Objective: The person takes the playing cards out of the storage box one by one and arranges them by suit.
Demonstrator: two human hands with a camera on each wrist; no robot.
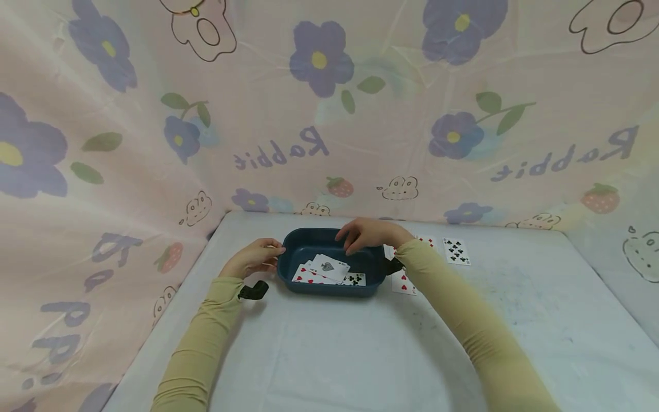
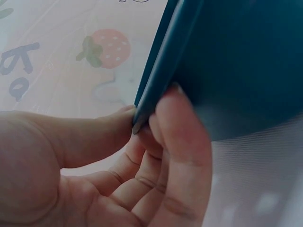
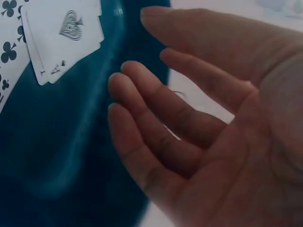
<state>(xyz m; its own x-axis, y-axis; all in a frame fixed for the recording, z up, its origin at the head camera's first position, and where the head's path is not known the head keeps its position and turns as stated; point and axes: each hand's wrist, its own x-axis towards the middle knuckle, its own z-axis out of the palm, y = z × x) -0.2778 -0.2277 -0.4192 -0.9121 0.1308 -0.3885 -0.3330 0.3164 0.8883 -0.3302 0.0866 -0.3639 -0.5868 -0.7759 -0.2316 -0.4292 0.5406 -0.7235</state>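
A dark blue rectangular tray (image 1: 329,291) stands near the back of the table, with several playing cards in it. On top lies an ace of spades (image 1: 329,266), overlapping a red-suited card (image 1: 302,276) and a clubs card (image 1: 356,279). My left hand (image 1: 254,257) pinches the tray's left rim between thumb and fingers, as the left wrist view shows up close on the tray wall (image 2: 236,71). Over the tray's right end hovers my right hand (image 1: 374,233), its fingers loosely bent. Nothing is in its grasp in the right wrist view, where the ace (image 3: 71,28) lies beyond the fingertips.
Right of the tray, face-up cards lie on the white-covered table (image 1: 329,349): a clubs card (image 1: 456,252), a hearts card (image 1: 404,284) and a diamonds card (image 1: 428,241), partly behind the right arm. A patterned curtain (image 1: 319,114) rises behind the table and along its left.
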